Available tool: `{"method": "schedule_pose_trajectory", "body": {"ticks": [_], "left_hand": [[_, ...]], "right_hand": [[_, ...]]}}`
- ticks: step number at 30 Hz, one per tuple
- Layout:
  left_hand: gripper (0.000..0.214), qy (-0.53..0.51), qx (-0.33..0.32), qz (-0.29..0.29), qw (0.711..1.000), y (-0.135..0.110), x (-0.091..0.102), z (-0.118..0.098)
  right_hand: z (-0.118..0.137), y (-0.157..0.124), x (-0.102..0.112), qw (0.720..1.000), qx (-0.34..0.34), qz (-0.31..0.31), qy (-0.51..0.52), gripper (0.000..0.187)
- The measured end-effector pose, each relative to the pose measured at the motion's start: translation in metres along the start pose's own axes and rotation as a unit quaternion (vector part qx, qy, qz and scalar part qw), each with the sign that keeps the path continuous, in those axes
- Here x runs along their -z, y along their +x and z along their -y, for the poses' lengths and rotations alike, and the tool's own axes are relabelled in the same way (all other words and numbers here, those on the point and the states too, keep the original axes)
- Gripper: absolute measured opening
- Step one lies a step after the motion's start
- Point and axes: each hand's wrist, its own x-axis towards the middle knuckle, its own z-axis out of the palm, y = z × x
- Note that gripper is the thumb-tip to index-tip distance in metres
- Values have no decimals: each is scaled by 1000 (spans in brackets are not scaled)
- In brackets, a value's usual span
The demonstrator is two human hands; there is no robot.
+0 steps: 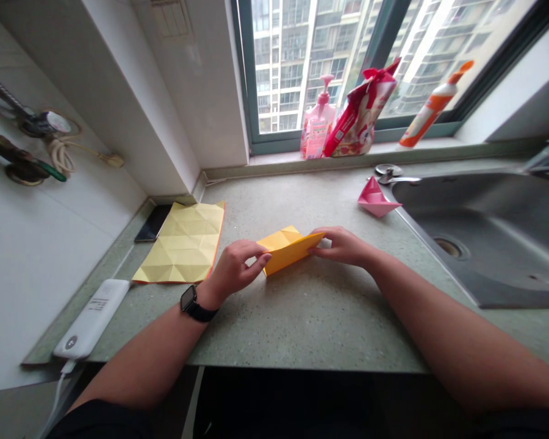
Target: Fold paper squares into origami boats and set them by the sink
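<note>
A folded sheet of orange-yellow paper (288, 256) is held just over the countertop, its front flap tilted up. My left hand (240, 268) pinches its left edge between thumb and fingers. At the opposite end, my right hand (341, 245) grips the right corner, thumb in front and fingers behind. To the left lies a stack of creased yellow paper (187, 241), orange along its edge, close to my left wrist. A folded pink paper boat (377, 198) stands beyond my right hand, beside the sink.
A steel sink (476, 300) is set into the countertop (293, 332) at right. A phone (154, 223) and a white power bank (91, 320) with a cable lie at left. On the windowsill stand a pink pump bottle (318, 125), a red bag (361, 116) and an orange-white bottle (432, 110).
</note>
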Motion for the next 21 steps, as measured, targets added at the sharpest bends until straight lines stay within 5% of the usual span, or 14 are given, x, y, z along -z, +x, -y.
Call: {"method": "schedule_pose_trajectory", "body": {"ticks": [4, 9, 14, 16, 21], "left_hand": [[25, 1, -3, 13, 1000, -1, -1, -6], [24, 59, 60, -47, 995, 3, -6, 7], [25, 147, 115, -14, 982, 4, -13, 32], [26, 176, 127, 10, 976, 3, -16, 37], [27, 220, 130, 50, 965, 2, -17, 36]], "right_hand": [[-4, -2, -2, 999, -13, -33, -19, 37], [-11, 2, -15, 989, -61, -105, -85, 52], [2, 9, -27, 957, 11, -235, -171, 48], [12, 9, -32, 957, 36, -222, -185, 42], [26, 6, -49, 976, 53, -62, -203, 43]]}}
